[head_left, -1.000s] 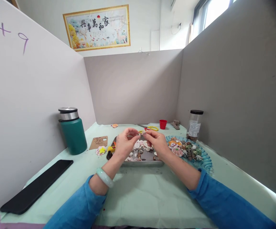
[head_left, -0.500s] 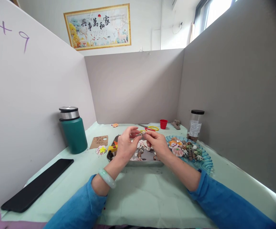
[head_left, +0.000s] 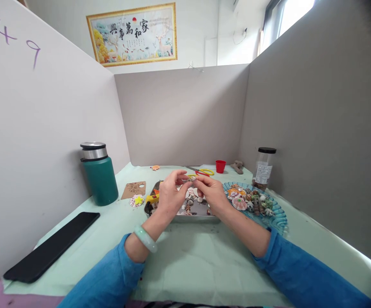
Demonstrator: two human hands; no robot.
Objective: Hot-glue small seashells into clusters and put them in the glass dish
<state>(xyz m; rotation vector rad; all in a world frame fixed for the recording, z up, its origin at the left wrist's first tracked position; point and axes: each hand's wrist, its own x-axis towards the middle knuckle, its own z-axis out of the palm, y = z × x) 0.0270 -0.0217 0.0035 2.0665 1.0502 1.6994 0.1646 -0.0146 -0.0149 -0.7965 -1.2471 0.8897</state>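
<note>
You're pinching that shelly bit [head_left: 191, 179] between left hand [head_left: 171, 196] and right hand [head_left: 214, 196], so loosening up is risking a drop.

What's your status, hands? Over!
Left hand and right hand: both pinching one small speckled piece, possibly shell. Piece: above metal tray. Nearby clutter: shells in tray, scissors beyond.

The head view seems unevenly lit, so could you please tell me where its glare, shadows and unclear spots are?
In the head view, the window is glaring white; the right panel is shaded, darkening towards the frame's upper right edge; a diagonal shadow crosses the back panel; the small piece between the left hand and right hand lacks clear detail.
</note>
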